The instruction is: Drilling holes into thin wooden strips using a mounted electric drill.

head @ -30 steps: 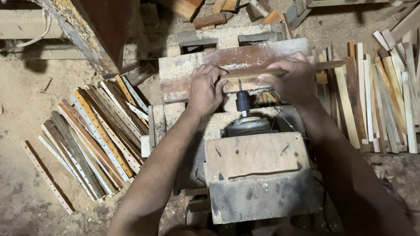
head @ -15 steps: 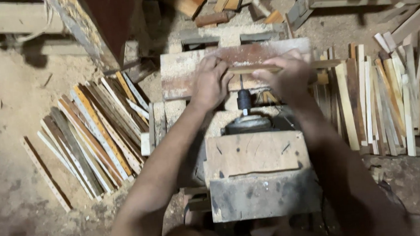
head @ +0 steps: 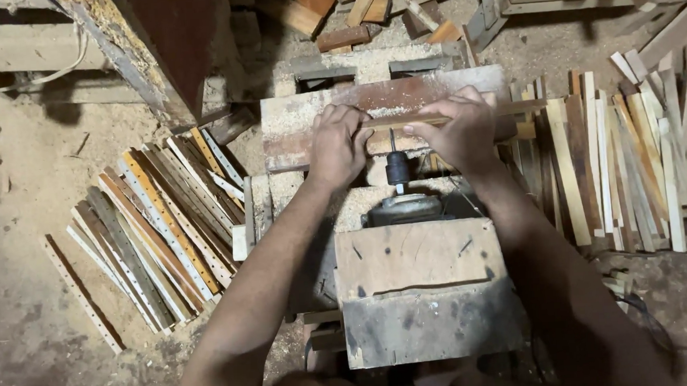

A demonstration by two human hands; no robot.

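Head view, looking straight down. My left hand and my right hand are both closed on one thin wooden strip, which lies crosswise between them on a reddish, sawdust-covered board. The fingers of each hand curl over the strip's top; its right end runs out past my right hand toward the slats on that side. Directly below the strip, between my hands, a dark drill chuck points its bit up at the strip's near edge; whether the bit touches the wood cannot be told. The chuck projects from a round motor housing, which sits behind a block of pale and grey wooden planks. On the sawdust floor to my left lies a fanned row of drilled slats. To my right lies a pile of plain slats. Offcuts lie beyond the board.
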